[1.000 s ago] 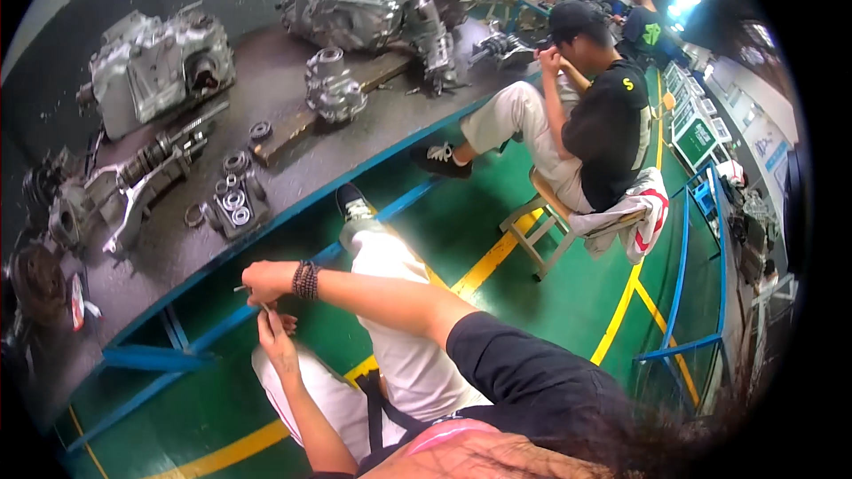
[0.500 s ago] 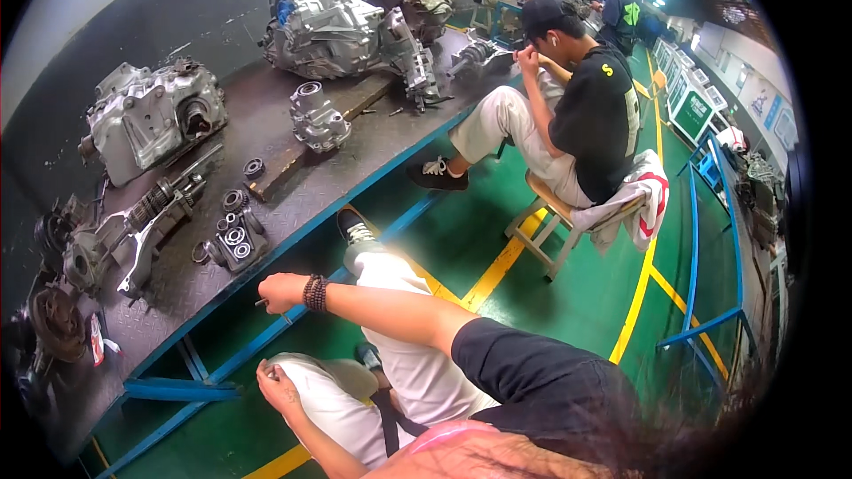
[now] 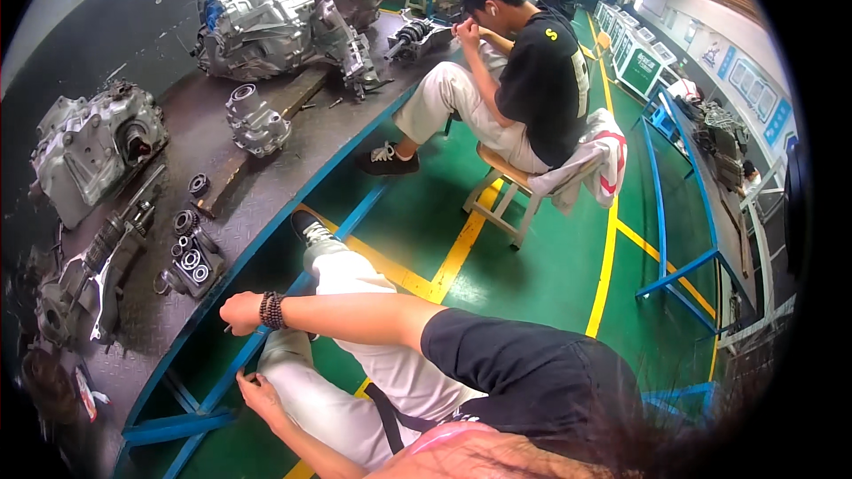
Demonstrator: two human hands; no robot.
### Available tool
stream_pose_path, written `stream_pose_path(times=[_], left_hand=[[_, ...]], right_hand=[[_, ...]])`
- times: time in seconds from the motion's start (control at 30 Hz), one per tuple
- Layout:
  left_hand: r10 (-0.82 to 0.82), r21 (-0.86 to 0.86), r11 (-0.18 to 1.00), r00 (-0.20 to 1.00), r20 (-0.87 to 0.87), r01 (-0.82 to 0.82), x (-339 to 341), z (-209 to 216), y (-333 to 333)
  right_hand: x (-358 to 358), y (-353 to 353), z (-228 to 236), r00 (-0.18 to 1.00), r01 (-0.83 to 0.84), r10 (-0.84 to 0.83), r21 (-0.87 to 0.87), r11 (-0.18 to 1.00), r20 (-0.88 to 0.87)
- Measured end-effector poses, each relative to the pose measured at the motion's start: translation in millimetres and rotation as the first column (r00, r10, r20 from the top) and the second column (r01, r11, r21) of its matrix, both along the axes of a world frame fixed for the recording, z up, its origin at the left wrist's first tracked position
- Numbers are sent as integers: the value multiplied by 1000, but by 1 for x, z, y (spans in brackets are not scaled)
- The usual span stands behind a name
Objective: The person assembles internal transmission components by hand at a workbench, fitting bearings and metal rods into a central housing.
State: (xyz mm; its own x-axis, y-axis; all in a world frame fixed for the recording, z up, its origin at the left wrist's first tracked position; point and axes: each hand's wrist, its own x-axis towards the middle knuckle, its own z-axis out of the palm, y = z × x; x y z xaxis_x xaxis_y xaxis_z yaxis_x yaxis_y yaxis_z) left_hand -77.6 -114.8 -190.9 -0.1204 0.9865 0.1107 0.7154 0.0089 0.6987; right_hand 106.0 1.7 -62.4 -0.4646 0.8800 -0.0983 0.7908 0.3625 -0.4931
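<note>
My right hand (image 3: pixel 240 312), with a dark bead bracelet (image 3: pixel 272 310) on its wrist, is closed beside the bench edge. A short thin tip pokes out below the fingers; its kind cannot be made out. Lower down, my left hand (image 3: pixel 261 396) rests by my knee in pale trousers (image 3: pixel 297 381), fingers curled together; anything in them is hidden. The nearest parts on the metal bench (image 3: pixel 169 337) are a small housing with bearings (image 3: pixel 193 264), a ring bearing (image 3: pixel 199 184) and a gear shaft in a cut casing (image 3: pixel 115 253).
Gearbox casings (image 3: pixel 98 151) and a larger transmission (image 3: pixel 253 31) stand along the wall, with a wooden bar (image 3: pixel 232 179) between parts. A person in black (image 3: pixel 546 89) sits on a stool (image 3: pixel 497 204) farther along. Blue bench legs (image 3: pixel 240 359) cross below my hands.
The view has swung right, so bench and parts shift left in the picture. My right hand stays closed beside the bench; my left hand remains by the knee with its fingers slightly shifted.
</note>
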Motion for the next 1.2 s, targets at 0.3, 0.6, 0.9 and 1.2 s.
stream_pose_path(times=[0.3, 0.6, 0.9, 1.2], left_hand=[[-125, -105, 988, 981, -151, 110, 0, -25, 30], [10, -383, 917, 955, 295, 109, -48, -94, 83], [-396, -95, 918, 911, -119, 386, 5, -12, 50], [-353, -262, 915, 922, -157, 306, 0, 5, 42]], right_hand=[[-18, 0, 0, 998, -6, 8, -42, 999, 56], [-24, -3, 3, 1000, -18, 18, 22, 1000, -2], [-14, 3, 5, 999, 37, -37, 12, 999, 1], [-6, -1, -1, 999, 48, -48, -21, 999, -2]])
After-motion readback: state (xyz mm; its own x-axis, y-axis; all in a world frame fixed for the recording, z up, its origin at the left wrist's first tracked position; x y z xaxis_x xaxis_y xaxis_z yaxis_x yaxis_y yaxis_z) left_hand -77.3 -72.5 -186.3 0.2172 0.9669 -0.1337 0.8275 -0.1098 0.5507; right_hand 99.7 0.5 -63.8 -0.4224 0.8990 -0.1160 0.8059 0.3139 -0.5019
